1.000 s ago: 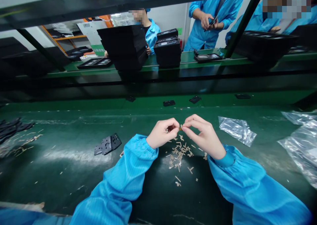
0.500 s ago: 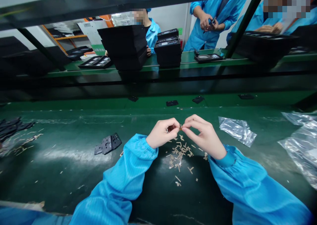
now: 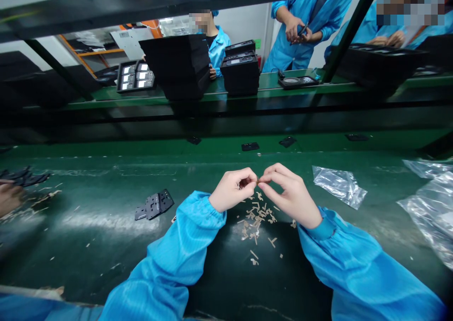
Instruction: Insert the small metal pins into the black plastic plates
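This is a factory workshop, shown by the green workbench [image 3: 116,245], stacked black trays [image 3: 177,69], flat dark parts [image 3: 250,146] along a green strip [image 3: 219,144], and at least 3 co-workers [image 3: 283,52] in blue smocks [image 3: 220,47].

left hand [image 3: 234,190]: curled in, thumb and index pinched together
right hand [image 3: 293,196]: pinching too, just kinda looser, gap showing behind the pinch
fingertips [image 3: 252,184]: pretty much nose to nose, straight out front
left arm [image 3: 170,259]: stretched forward, angling inward from the lower left
right arm [image 3: 361,259]: same deal, from the lower right
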Tool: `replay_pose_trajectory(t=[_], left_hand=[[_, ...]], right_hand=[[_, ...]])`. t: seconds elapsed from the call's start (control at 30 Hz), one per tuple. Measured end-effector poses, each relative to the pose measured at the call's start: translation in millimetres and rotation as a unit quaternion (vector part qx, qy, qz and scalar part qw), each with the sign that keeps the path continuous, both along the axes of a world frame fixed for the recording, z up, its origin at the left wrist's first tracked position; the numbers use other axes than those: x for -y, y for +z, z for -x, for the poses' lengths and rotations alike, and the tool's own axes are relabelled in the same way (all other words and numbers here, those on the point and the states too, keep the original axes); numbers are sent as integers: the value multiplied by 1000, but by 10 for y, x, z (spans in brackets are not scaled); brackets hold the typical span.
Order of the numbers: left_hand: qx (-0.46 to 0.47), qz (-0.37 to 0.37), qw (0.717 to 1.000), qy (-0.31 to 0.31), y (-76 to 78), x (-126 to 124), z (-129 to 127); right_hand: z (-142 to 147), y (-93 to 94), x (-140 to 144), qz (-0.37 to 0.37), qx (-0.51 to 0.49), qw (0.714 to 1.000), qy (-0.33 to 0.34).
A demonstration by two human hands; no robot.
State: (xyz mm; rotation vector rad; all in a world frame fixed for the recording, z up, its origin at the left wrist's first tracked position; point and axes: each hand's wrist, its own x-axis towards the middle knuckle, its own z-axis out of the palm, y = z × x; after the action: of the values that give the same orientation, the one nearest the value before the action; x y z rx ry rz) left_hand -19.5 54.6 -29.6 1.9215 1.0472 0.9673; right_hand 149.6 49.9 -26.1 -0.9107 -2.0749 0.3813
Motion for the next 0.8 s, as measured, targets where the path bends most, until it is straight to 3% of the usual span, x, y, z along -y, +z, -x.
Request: replay_pose_trajectory(t=[0.33,0.53,0.7,0.8], left_hand=[[-11,2,1000,-12,18,-7,19],[59,91,994,-15,-19,-51,78],[227,257,939,-23,-47,-80,80],[280,316,906,-37,-35,-75,62]], right_hand=[[-18,-9,-18,29,7,999,22],[-65,55,-22,26,-31,999,7],[-57,72,1,-22,15,1000,-14],[-28,58,19,-69,51,996,-21]])
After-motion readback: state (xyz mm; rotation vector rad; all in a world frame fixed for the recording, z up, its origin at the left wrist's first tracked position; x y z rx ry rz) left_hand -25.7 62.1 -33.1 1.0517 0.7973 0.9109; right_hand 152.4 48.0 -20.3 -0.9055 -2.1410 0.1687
